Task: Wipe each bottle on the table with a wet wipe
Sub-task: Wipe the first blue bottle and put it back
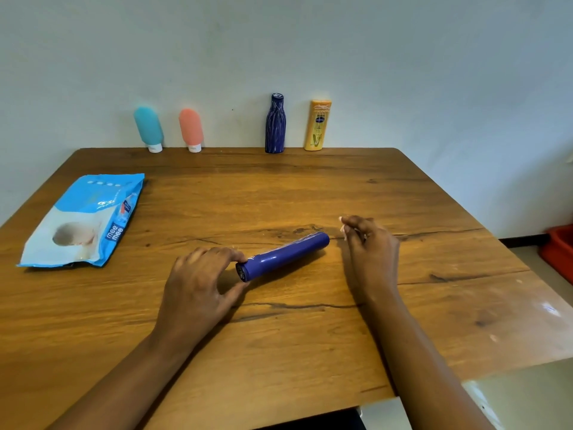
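So the blue bottle (283, 256) is laid on its side mid-bench (279, 187), its near end pinched in the grip of the left hand (198, 280). A scrap of white wipe (343, 229) is held in the curled grip of the right hand (370, 252), just off the bottle's far end. Along the back edge are stood a teal tube (148, 127), pink tube (191, 128), dark blue bottle (275, 125) and yellow bottle (317, 125). The wipes pack (83, 221) is laid flat at left, contents unseen.

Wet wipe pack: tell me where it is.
Head view: the wet wipe pack lies flat on the table, left of the left hand holding the blue bottle.
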`<act>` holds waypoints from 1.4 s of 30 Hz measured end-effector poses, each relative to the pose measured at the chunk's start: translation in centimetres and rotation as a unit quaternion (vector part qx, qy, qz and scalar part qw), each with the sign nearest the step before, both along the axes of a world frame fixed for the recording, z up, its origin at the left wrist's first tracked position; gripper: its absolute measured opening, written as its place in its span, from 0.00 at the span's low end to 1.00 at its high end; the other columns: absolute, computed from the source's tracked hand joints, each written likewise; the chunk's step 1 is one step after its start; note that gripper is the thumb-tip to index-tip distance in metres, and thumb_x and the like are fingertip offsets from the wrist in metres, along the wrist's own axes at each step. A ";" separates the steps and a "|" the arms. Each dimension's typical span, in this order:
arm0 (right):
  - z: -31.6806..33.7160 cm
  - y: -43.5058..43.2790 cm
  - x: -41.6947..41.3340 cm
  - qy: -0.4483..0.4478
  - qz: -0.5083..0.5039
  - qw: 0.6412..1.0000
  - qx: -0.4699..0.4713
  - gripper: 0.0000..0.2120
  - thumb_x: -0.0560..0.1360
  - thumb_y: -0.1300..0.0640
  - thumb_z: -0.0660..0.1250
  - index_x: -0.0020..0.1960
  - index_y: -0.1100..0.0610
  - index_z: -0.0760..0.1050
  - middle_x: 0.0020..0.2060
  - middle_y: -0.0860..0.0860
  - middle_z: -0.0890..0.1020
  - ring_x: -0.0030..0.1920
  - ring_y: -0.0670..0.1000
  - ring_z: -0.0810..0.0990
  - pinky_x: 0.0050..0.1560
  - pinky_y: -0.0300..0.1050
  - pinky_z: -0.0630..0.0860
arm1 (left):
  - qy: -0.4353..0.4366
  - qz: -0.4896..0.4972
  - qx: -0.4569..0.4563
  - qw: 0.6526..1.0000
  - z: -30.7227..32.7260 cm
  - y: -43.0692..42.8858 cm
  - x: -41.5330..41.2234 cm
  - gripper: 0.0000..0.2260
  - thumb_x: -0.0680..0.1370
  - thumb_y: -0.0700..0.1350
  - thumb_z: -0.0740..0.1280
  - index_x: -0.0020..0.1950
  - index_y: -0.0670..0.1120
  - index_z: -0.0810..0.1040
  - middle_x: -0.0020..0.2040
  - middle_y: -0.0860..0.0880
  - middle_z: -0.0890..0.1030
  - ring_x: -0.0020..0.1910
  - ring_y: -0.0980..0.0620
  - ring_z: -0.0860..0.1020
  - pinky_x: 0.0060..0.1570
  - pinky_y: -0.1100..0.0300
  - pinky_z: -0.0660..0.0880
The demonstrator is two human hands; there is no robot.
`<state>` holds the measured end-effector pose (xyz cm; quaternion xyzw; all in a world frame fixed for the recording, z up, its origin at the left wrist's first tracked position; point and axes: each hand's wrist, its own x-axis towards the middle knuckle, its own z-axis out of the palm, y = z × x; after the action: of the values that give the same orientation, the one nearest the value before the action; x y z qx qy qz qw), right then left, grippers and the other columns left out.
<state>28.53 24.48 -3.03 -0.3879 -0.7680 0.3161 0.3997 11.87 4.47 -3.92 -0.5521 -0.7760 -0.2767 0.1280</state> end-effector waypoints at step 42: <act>2.5 -9.8 -4.1 -0.245 0.178 0.936 0.178 0.13 0.77 0.60 0.62 0.61 0.54 0.74 0.56 0.50 0.78 0.55 0.49 0.72 0.49 0.38 0.66 | -0.278 0.039 -0.033 0.959 0.2 -0.5 0.5 0.18 0.64 0.48 0.78 0.49 0.57 0.77 0.42 0.59 0.78 0.42 0.61 0.75 0.36 0.68 0.70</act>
<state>24.38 14.69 -0.53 -0.2326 -0.9423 0.1353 0.1992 12.33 3.95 -3.67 -0.4262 -0.8107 -0.3886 -0.1006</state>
